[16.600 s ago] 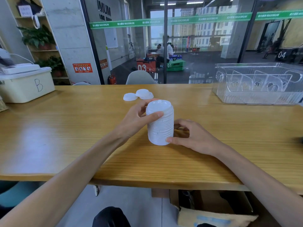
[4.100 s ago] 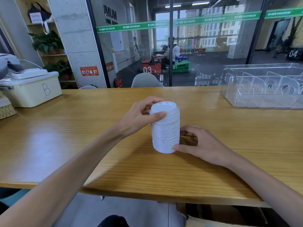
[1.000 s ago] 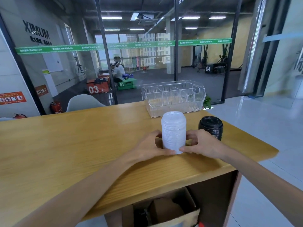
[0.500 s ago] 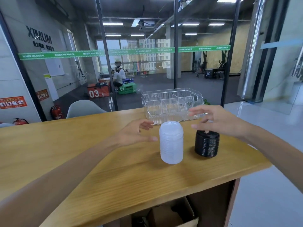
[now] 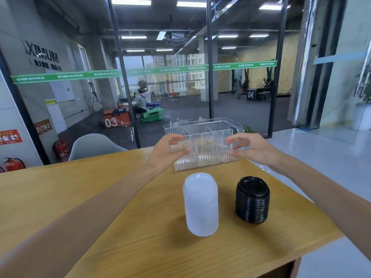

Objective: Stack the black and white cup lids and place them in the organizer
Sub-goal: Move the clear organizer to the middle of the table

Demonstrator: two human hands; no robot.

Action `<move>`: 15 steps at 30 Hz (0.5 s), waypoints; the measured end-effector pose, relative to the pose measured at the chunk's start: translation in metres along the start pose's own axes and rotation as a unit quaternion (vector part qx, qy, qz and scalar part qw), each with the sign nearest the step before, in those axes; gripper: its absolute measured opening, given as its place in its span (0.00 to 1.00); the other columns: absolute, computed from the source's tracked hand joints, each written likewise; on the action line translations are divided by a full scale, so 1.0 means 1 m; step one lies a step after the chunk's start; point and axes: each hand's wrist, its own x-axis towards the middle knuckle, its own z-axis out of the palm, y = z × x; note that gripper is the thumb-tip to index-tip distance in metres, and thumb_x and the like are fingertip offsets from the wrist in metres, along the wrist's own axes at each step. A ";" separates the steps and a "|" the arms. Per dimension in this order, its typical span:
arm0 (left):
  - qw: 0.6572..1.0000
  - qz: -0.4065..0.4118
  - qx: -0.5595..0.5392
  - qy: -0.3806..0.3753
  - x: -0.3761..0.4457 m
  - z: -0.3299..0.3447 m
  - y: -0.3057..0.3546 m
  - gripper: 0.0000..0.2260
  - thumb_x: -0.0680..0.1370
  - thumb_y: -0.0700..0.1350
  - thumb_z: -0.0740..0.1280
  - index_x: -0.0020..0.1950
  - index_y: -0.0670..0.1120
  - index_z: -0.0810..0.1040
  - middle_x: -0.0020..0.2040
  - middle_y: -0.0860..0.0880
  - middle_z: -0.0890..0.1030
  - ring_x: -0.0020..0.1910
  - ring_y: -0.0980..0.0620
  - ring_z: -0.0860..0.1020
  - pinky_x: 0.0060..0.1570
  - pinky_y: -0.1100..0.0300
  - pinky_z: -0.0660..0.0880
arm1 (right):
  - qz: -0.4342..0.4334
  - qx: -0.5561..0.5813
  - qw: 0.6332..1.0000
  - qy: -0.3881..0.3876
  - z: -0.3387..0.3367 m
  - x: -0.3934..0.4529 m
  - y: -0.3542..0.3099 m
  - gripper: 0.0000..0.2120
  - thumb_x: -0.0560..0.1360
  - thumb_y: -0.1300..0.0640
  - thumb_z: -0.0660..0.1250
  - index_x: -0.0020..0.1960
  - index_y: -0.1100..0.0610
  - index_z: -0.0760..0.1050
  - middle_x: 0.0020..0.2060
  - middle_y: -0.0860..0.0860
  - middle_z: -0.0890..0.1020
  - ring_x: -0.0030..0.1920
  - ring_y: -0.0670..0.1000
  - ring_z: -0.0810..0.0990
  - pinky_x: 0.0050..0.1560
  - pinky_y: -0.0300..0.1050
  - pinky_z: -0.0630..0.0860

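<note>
A tall stack of white cup lids (image 5: pixel 200 203) stands upright on the wooden table (image 5: pixel 84 207). Just to its right stands a shorter stack of black cup lids (image 5: pixel 252 199); the two stacks are apart. Behind them, near the table's far edge, sits the clear plastic organizer (image 5: pixel 202 125) with dividers. My left hand (image 5: pixel 167 152) is at the organizer's left end and my right hand (image 5: pixel 250 146) at its right end, fingers spread and relaxed. Neither hand holds anything. I cannot tell whether they touch the organizer.
The table's right edge and front right corner lie close to the black stack. A glass wall with black posts stands right behind the table. A grey chair (image 5: pixel 90 145) sits beyond the far edge at the left.
Both hands have let go of the stacks and moved forward to either end of the organizer. The white stack stands beside the black one, both unmoved since half a second ago.
</note>
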 end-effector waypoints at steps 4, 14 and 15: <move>0.999 0.028 0.034 0.030 0.013 0.014 -0.025 0.25 0.78 0.58 0.78 0.73 0.57 0.77 0.70 0.60 0.76 0.70 0.60 0.74 0.65 0.67 0.67 | -0.003 -0.017 0.999 0.039 -0.002 0.019 0.040 0.15 0.76 0.53 0.80 0.61 0.44 0.85 0.58 0.35 0.85 0.59 0.38 0.82 0.63 0.47 0.78; 0.975 -0.056 0.016 0.213 0.009 0.055 -0.075 0.23 0.74 0.57 0.82 0.59 0.50 0.76 0.57 0.56 0.77 0.57 0.56 0.78 0.65 0.50 0.77 | 0.074 0.003 0.981 0.180 0.034 0.045 0.130 0.17 0.72 0.54 0.83 0.57 0.56 0.81 0.52 0.49 0.85 0.56 0.51 0.83 0.65 0.51 0.79; 0.973 -0.081 0.011 0.216 0.009 0.058 -0.079 0.26 0.73 0.58 0.82 0.62 0.49 0.74 0.59 0.54 0.75 0.58 0.54 0.77 0.65 0.51 0.77 | 0.093 0.001 0.976 0.197 0.036 0.049 0.135 0.21 0.72 0.53 0.84 0.58 0.56 0.79 0.55 0.50 0.83 0.58 0.52 0.81 0.65 0.49 0.77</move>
